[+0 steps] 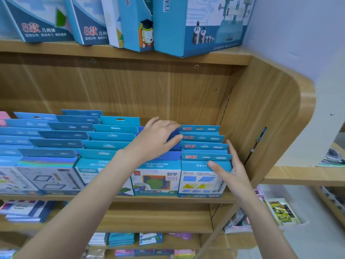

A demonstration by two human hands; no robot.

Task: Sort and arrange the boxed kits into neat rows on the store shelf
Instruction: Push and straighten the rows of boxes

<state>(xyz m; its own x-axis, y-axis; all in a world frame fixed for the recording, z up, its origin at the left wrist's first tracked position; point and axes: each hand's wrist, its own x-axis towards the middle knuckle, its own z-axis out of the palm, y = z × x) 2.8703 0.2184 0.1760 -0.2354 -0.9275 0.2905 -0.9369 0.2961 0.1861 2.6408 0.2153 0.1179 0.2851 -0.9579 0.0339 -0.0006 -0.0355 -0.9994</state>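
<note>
1. Far out to the left of both hands, the middle shelf [168, 199] carries rows of boxed kits standing one behind another, blue hang-tabs stepping back toward the wooden back panel [130, 90].
2. Nearest the left edge, a pale kit with a holographic band [46, 176] fronts its row, well apart from any fingers.
3. Next along, the teal-tab row [112, 137] runs back just left of the left hand; the forearm crosses over the front box of that row.
4. Here is the left hand [156, 139], reaching in over the dark-blue row behind the Deli maths kit [155, 181]. Fingers are nearly straight and spread, pointing right, tips laid on the tops of the boxes there. Whether anything is pinched beneath the palm, I cannot tell; it looks like a flat press, nothing gripped.
5. Right at those fingertips starts the rightmost row, four tabs with red lettering [202, 146] stacked front to back.
6. The front box of that row, the blue geometry kit [200, 182] with triangles and parallelograms printed on it, stands upright at the shelf lip.
7. The right hand [231, 171] has that box: thumb across the upper front face, fingers extended up along its right side, against the tabs behind.
8. Just beyond those fingers stands the curved wooden side panel [270, 118].
9. Above everything, the top shelf holds tall blue boxes [196, 25], leaning.
</note>
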